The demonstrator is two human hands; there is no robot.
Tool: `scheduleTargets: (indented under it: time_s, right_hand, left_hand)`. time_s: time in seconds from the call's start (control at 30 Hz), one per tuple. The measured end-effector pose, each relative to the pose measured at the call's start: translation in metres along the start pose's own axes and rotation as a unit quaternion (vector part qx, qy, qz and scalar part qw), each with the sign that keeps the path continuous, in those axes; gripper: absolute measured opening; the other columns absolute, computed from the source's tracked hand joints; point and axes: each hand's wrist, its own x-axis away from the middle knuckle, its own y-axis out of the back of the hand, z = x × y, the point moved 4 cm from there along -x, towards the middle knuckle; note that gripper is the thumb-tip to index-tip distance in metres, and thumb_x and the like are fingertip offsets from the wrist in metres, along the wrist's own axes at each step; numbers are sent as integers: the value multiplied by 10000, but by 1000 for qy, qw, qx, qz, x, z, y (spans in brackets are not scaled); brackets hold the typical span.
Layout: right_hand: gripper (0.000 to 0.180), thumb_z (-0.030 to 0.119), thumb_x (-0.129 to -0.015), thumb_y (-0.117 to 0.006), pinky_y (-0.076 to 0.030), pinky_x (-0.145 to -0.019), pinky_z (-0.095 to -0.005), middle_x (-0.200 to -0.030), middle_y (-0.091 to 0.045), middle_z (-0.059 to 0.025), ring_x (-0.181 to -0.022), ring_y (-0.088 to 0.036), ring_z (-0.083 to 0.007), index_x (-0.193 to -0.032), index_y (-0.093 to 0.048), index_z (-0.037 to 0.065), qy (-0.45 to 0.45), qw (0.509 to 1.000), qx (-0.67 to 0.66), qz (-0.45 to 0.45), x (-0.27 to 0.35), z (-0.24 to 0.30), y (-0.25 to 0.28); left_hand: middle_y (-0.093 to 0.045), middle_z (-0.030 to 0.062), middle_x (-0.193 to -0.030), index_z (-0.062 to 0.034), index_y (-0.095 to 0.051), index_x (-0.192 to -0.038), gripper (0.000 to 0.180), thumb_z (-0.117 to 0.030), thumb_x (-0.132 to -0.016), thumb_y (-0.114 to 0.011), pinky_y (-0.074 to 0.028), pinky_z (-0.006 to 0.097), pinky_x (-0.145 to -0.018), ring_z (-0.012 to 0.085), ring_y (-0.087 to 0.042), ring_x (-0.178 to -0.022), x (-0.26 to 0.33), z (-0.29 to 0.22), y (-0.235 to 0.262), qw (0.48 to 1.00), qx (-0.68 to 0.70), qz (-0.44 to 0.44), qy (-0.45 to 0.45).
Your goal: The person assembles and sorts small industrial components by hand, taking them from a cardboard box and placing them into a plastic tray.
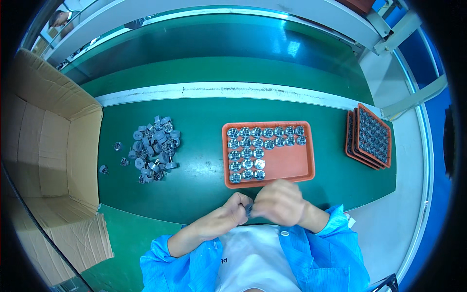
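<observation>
Close to my body at the table's near edge, my left hand is closed with its fingertips on a small grey part, mostly hidden by the fingers. Beside it, my right hand is curled up and blurred by motion; what its fingers hold, if anything, does not show. Just beyond my hands lies an orange-red tray with rows of small round metal-and-black components. Two rows run across its far side, and shorter rows fill its left part. To the left sits a loose heap of grey round-capped components.
A few single components lie left of the heap. An open cardboard box stands at the far left. Stacked, filled trays lean at the right end of the green table. A pale rail crosses behind.
</observation>
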Motion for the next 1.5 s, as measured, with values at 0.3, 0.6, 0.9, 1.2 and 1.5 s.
scheduleTargets:
  time_s: [0.3, 0.6, 0.9, 1.2, 1.5]
  right_hand:
    - [60, -10, -886, -771, -585, -739, -368, -963, -735, -135, -866, -734, -297, -928, -729, -15, -344, 935, 84, -3, 28, -97, 20]
    - [169, 70, -811, -843, -510, -820, -421, -953, -692, -98, -904, -662, -308, -935, -734, 36, -198, 953, 228, 12, 4, -78, 14]
    - [210, 88, -787, -881, -486, -760, -399, -920, -695, -76, -885, -662, -280, -901, -708, 49, -198, 980, -18, 31, 4, -14, -15]
    - [120, 51, -769, -861, -526, -823, -402, -970, -718, -67, -964, -659, -266, -858, -788, 80, -266, 963, 31, 13, 13, -53, 14]
    - [166, 57, -664, -908, -463, -804, -412, -876, -614, -37, -904, -569, -269, -788, -797, 69, -250, 953, 172, -20, 33, -84, 18]
  left_hand:
    - [-487, 111, -1280, -16, -482, -1358, 355, 109, -1031, -543, -561, 352, -877, 210, -625, -1127, -12, -33, 5, 946, -208, -156, -195]
    - [-694, 125, -1168, 34, -682, -1247, 391, 22, -887, -833, -641, 274, -738, 164, -738, -918, -14, -44, 2, 829, -430, -275, -229]
    - [-681, 130, -1050, -11, -656, -1133, 417, -72, -808, -910, -574, 333, -630, 225, -705, -748, -22, -43, -11, 730, -574, -223, -297]
    - [-660, 190, -1310, -32, -613, -1282, 611, -148, -780, -940, -521, 474, -995, 361, -656, -1146, -1, -50, -9, 650, -649, -270, -289]
    - [-326, 304, -1539, 69, -421, -1479, 1000, -339, -747, -966, -275, 606, -1214, 512, -302, -1489, 81, -77, 66, 318, -722, -600, -128]
